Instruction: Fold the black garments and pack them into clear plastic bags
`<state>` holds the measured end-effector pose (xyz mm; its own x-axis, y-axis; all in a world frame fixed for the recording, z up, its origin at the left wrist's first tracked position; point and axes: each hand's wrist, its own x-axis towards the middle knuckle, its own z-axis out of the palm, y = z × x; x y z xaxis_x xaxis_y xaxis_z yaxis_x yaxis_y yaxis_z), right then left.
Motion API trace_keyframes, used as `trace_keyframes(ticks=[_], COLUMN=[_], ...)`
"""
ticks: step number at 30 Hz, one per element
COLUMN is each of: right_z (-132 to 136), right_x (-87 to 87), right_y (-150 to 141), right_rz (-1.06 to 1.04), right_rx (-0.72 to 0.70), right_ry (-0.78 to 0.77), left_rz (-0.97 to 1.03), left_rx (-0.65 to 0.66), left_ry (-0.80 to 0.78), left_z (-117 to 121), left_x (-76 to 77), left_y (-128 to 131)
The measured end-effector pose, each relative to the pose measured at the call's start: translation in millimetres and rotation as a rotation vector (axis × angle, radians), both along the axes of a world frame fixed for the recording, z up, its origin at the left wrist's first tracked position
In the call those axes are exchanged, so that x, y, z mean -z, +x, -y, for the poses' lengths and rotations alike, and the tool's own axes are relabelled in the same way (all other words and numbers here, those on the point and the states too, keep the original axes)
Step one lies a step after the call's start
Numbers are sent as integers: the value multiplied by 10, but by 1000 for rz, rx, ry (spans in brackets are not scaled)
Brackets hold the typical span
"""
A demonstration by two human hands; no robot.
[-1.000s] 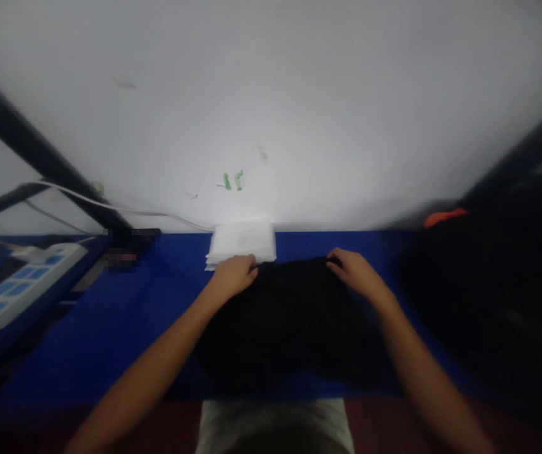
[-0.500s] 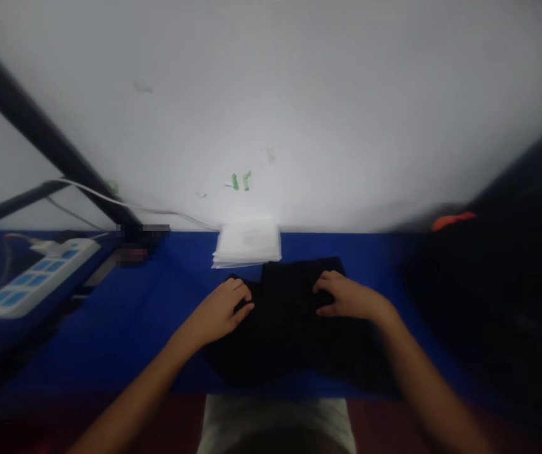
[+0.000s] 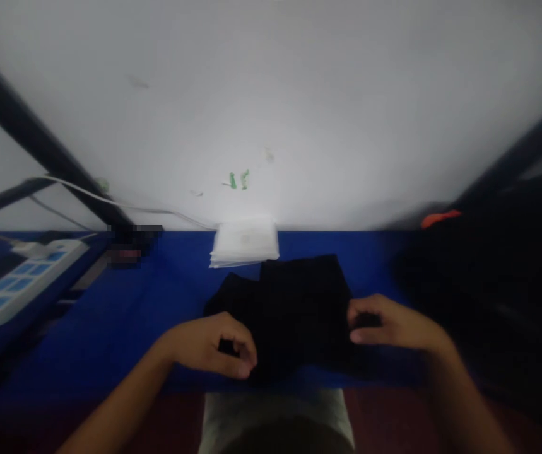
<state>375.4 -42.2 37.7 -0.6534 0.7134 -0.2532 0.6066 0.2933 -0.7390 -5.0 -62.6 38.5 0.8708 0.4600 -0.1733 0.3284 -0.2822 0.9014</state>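
Note:
A folded black cloth [image 3: 303, 302], perhaps a garment, lies on the blue table top in front of me. Its upper edge is stepped, the right part reaching further back than the left. My left hand [image 3: 221, 345] rests at the cloth's near left part, fingers curled and thumb tip against them, apparently pinching the fabric. At the cloth's right edge is my right hand [image 3: 384, 323], its bent fingers and thumb apart with a gap between. Dark fabric hides the folds and the exact contact.
Behind the cloth sits a stack of thin white packets or sheets [image 3: 245, 243] near the wall. A white power strip [image 3: 27, 277] with blue sockets stands at left, with a cable [image 3: 123, 205] along the wall. A large dark heap [image 3: 498, 284] fills the right side, an orange item [image 3: 441, 219] beside it.
Both hands have come back from the cloth's far edge toward me. My left hand has moved to its near left part, my right hand outward to its right edge. The far edge now looks stepped.

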Motion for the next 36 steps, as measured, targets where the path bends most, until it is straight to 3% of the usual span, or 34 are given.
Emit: trace_keyframes(ticks=[2,5,7,10,13,15,18,21,23,25,28,32,36], right_z=[114,199,209,185,131,81,-8,-99,-149,-183,-212,-244,-314], right_x=[63,207,286,325,297,287,348,504,640,774,933,1027,979], right_y=[29,37,28,-15,-120,-229,-417,-575,-641,-674,-676,-650,-659], right_rz=[9,62,82,100,83,14,-47,42,152,266,388,449,420], right_rx=[10,77,126,164,168,202,163,24,27,102,223,288,267], right_ry=[-90,-111,-126,-156,16,197,429,562,601,616,636,659,702], left_rz=[-59,-212,-321,-416,-466,-488,-448,-339,-305,-341,-474,-490,-424], left_rx=[-179,-535,-639,-599,-536,-517,-509,-433,-359,-309,-356,-372,-373], left_ry=[77,372,539,617,616,602,583,565,576,613,677,751,767], left_z=[-27,-96,-132,-131,-78,-37,7,4,-46,-143,-343,-554,-631], left_x=[78,246,383,582,672,621,405,210,198,294,534,777,849], left_y=[-27,-81,-124,-178,-203,-187,-65,227,482,717,914,875,765])
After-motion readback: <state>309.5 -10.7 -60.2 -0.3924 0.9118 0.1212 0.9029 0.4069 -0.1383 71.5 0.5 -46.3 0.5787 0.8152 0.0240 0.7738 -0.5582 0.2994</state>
